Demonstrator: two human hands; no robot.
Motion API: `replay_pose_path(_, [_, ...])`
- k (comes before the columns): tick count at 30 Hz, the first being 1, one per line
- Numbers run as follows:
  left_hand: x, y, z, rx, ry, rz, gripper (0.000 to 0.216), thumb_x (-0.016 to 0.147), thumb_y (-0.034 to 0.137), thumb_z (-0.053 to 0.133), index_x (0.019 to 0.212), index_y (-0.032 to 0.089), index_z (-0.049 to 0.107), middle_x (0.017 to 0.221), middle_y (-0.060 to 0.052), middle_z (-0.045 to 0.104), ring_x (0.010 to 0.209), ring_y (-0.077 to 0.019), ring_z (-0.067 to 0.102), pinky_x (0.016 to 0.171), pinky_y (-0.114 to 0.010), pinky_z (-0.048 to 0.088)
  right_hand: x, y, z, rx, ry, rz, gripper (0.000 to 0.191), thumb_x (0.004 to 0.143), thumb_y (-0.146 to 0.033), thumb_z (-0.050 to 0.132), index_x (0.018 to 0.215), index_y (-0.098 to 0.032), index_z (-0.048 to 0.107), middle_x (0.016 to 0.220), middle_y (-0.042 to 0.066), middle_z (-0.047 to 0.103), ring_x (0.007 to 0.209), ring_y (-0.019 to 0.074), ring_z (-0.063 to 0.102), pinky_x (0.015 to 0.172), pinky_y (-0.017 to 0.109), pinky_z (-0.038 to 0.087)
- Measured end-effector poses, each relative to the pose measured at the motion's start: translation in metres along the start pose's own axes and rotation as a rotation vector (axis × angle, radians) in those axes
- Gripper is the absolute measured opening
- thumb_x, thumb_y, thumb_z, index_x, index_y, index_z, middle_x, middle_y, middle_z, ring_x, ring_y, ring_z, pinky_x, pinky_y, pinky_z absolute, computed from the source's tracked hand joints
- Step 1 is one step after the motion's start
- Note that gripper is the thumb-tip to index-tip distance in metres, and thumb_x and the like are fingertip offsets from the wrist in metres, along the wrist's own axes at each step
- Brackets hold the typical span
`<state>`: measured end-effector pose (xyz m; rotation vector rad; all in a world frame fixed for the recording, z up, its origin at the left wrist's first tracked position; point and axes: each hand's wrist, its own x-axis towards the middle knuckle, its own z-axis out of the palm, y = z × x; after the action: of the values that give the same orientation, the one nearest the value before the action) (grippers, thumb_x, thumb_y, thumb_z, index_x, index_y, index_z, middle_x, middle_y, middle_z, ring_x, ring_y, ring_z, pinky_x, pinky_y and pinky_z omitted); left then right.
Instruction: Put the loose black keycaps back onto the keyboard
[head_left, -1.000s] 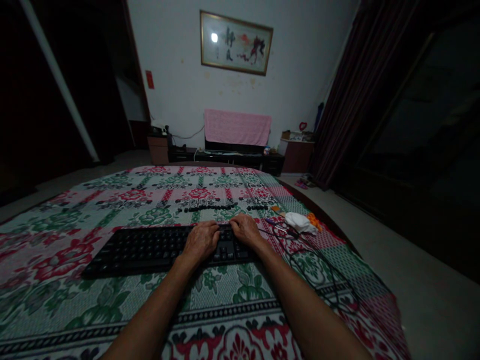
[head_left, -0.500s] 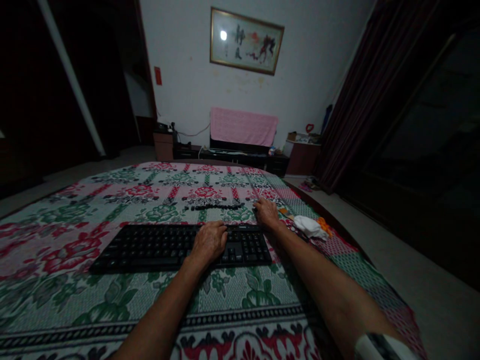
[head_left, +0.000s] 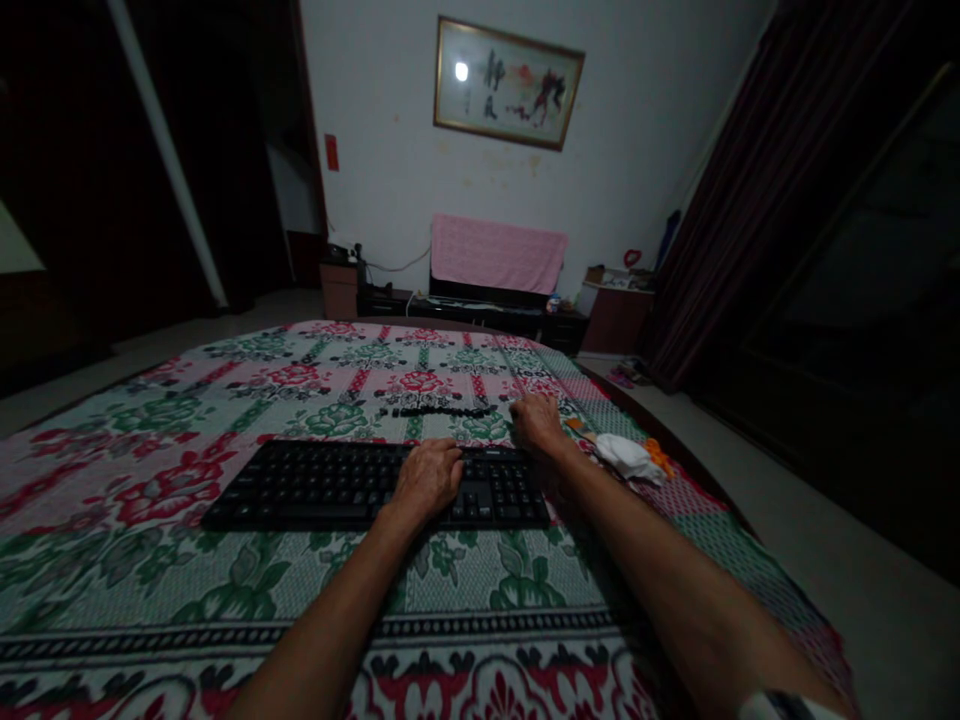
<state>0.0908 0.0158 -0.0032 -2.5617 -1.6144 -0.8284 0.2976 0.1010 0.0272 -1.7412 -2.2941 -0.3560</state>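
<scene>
A black keyboard (head_left: 315, 487) lies across the patterned tablecloth in front of me. My left hand (head_left: 429, 474) rests on it right of centre, fingers bent over toward its back edge and thumb at the side. Just past the keyboard's back right corner is my right hand (head_left: 537, 424), its fingers closed together. Something small and dark shows at those fingertips, too small to make out. To the left of them, a row of small black pieces that look like keycaps (head_left: 442, 411) runs along the cloth behind the keyboard.
Right of my right forearm lie a crumpled white cloth (head_left: 628, 457) and an orange item (head_left: 660, 458). The floral tablecloth (head_left: 247, 590) covers the round-edged table. Beyond it stand a low cabinet (head_left: 495, 319) and a pink towel (head_left: 499, 255) draped over a flat screen.
The whole view has shifted slightly, so things appear a little further right. Both hands keep nearly the same places, left on the keyboard and right behind its corner.
</scene>
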Motion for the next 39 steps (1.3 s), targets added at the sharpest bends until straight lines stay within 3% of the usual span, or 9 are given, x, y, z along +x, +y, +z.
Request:
replay_pose_path(3, [0.0,0.0,0.0,0.02,-0.007,0.003,0.028,0.084,0.025,0.039,0.093,0.018,0.064,0.104,-0.007,0.061,0.102,-0.0184,0.052,0.094,-0.032,0.037,-0.007,-0.016,-0.007,0.182,0.011,0.001,0.025,0.075,-0.021,0.05,0.096,-0.021,0.064,0.099,0.007,0.061,0.097,0.0212,0.051,0.086,0.035,0.032])
replay_pose_path(7, [0.001,-0.001,0.002,0.047,-0.014,0.004,0.029,0.084,0.027,0.038,0.094,0.018,0.065,0.105,-0.007,0.061,0.102,-0.0188,0.053,0.095,-0.033,0.037,-0.026,-0.037,-0.015,0.479,-0.103,-0.123,0.025,0.07,-0.02,0.057,0.094,-0.02,0.066,0.093,0.001,0.065,0.084,0.0141,0.057,0.076,0.023,0.04])
replay_pose_path(10, [0.001,-0.002,0.002,0.046,-0.018,0.014,0.031,0.084,0.026,0.037,0.094,0.017,0.065,0.105,-0.007,0.061,0.101,-0.0188,0.053,0.094,-0.033,0.037,-0.038,-0.047,-0.016,0.567,-0.115,-0.115,0.018,0.071,-0.019,0.056,0.084,-0.019,0.068,0.086,0.001,0.067,0.078,0.0125,0.058,0.069,0.02,0.042])
replay_pose_path(24, [0.0,-0.001,0.0,0.053,-0.013,0.013,0.03,0.083,0.025,0.039,0.096,0.018,0.064,0.108,-0.007,0.061,0.104,-0.0181,0.052,0.095,-0.032,0.037,-0.051,-0.05,0.001,0.605,0.028,-0.115,0.022,0.074,-0.017,0.05,0.089,-0.02,0.066,0.09,0.001,0.066,0.087,0.0136,0.057,0.082,0.025,0.04])
replay_pose_path(28, [0.0,-0.002,0.001,0.053,-0.02,0.02,0.029,0.083,0.026,0.039,0.096,0.018,0.064,0.107,-0.007,0.061,0.103,-0.0182,0.052,0.095,-0.032,0.037,-0.05,-0.048,0.004,0.642,0.003,-0.101,0.022,0.075,-0.017,0.048,0.088,-0.02,0.066,0.087,0.0,0.067,0.085,0.0128,0.058,0.079,0.022,0.041])
replay_pose_path(39, [0.0,-0.005,0.004,0.07,-0.001,0.04,0.029,0.083,0.025,0.039,0.097,0.018,0.064,0.108,-0.007,0.061,0.104,-0.0179,0.052,0.096,-0.033,0.038,-0.055,-0.055,-0.006,0.458,-0.058,-0.146,0.026,0.079,-0.018,0.043,0.089,-0.022,0.066,0.088,0.003,0.065,0.085,0.0142,0.055,0.077,0.023,0.038])
